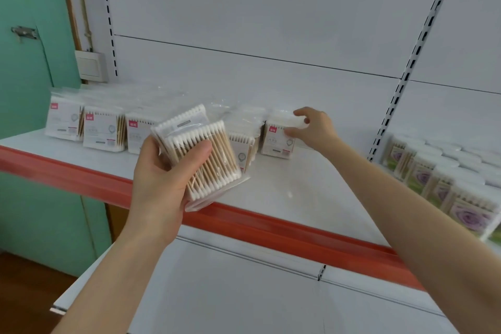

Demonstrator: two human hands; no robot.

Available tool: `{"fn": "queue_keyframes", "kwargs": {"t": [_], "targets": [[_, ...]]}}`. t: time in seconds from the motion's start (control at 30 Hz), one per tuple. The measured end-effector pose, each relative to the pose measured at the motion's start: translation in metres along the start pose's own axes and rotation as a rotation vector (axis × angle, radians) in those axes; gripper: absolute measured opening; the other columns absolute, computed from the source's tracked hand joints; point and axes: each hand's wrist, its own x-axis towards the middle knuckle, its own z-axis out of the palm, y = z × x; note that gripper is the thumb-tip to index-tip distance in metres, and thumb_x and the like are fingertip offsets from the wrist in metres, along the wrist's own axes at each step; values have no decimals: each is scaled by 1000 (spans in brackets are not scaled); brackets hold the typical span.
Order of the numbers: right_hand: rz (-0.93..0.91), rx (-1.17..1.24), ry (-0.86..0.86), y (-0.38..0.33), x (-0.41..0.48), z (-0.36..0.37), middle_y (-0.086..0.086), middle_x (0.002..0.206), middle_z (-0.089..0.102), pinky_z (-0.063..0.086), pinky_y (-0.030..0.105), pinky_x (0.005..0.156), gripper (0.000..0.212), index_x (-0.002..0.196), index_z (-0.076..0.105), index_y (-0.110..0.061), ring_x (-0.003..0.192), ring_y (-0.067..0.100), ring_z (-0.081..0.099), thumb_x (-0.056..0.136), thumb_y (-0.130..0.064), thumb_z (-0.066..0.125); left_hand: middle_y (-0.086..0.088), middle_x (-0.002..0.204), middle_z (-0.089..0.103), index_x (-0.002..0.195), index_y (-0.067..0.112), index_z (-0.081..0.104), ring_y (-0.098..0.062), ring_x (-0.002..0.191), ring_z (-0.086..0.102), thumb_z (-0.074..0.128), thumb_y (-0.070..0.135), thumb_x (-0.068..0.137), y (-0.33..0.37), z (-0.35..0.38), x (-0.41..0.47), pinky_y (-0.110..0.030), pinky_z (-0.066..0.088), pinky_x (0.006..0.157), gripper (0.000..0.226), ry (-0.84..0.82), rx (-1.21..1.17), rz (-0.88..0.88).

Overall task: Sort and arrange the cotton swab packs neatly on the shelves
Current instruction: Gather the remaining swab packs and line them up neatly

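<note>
The left hand (162, 179) is holding two clear plastic packs of wooden cotton swabs (206, 154), fingers curled round them, over the white shelf with the red edge (298, 198). The right hand (311, 127) is pinching the corner of a white-labelled swab pack (276, 141) standing on that shelf.

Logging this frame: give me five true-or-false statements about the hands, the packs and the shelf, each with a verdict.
1. The left hand holds the held packs of cotton swabs in front of the shelf. True.
2. The right hand hangs free, touching nothing. False: it grips the top of the end pack, which stands on the shelf.
3. The shelf's front strip is blue. False: it is red.
4. The flower-label packs stand on the shelf section to the right. True.
5. The row of packs left of the end pack lies flat, labels up. False: those packs stand upright, labels facing forward.
</note>
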Motion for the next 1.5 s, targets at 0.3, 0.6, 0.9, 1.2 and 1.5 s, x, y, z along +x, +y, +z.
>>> {"fn": "queue_keyframes", "kwargs": {"t": [0.3,0.6,0.9,1.2,1.5], "targets": [[-155,533,-176,-60,-107,-49,1,79,69,52,28,70,9,83,61,-22,72,10,65,87,-30,60,5,89,70,102,20,53,-12,82,71,71,20,59,1,28,-2,-29,58,63,46,-57,-106,13],[-205,495,-251,-58,-131,-46,26,90,66,47,40,70,16,89,60,-27,74,20,57,78,-26,71,0,93,67,114,12,49,-11,77,69,63,29,76,1,43,-8,-27,54,55,44,-142,-86,-43],[-530,54,39,-65,-147,-25,-2,123,55,42,26,94,69,124,57,-21,116,13,51,68,-63,58,-12,111,66,125,5,48,-23,90,69,61,18,87,-4,44,-7,-30,55,56,43,-69,-153,-82],[-374,311,-290,-61,-127,-55,-16,86,60,41,11,74,33,96,60,-36,78,-4,53,67,-21,54,7,97,64,101,22,47,-6,90,67,63,34,76,-3,34,-5,-30,58,68,32,-109,21,59],[-72,708,-517,-46,-116,-66,-4,73,67,53,21,61,26,93,56,-13,68,11,62,77,-28,70,-3,100,68,101,17,49,-13,83,70,71,18,77,-11,39,-5,-33,57,63,32,-180,124,41]]}}
